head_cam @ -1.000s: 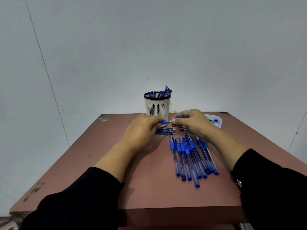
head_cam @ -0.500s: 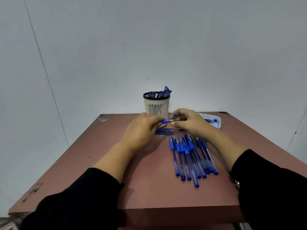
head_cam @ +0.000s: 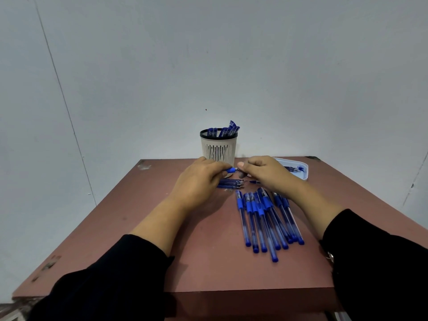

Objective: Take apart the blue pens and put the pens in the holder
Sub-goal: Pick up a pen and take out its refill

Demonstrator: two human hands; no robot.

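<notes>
My left hand (head_cam: 199, 181) grips a blue pen (head_cam: 230, 170) by its blue grip section, just in front of the holder. My right hand (head_cam: 266, 173) pinches the pen's tip end, thumb and fingers closed on it. The white slotted holder (head_cam: 218, 148) with a black rim stands at the table's far edge with several blue pen parts sticking out. Several whole blue pens (head_cam: 266, 218) lie side by side on the table, under my right forearm. A small bunch of thin refills (head_cam: 231, 183) lies under my hands.
A pale blue tray (head_cam: 300, 169) with small blue parts sits at the far right, behind my right hand. The brown table (head_cam: 143, 228) ends at a white wall. Black sleeves cover both forearms near the front edge.
My right hand has shifted slightly left and up toward the holder, uncovering more of the tray. My left hand keeps its grip on the pen in the same place.
</notes>
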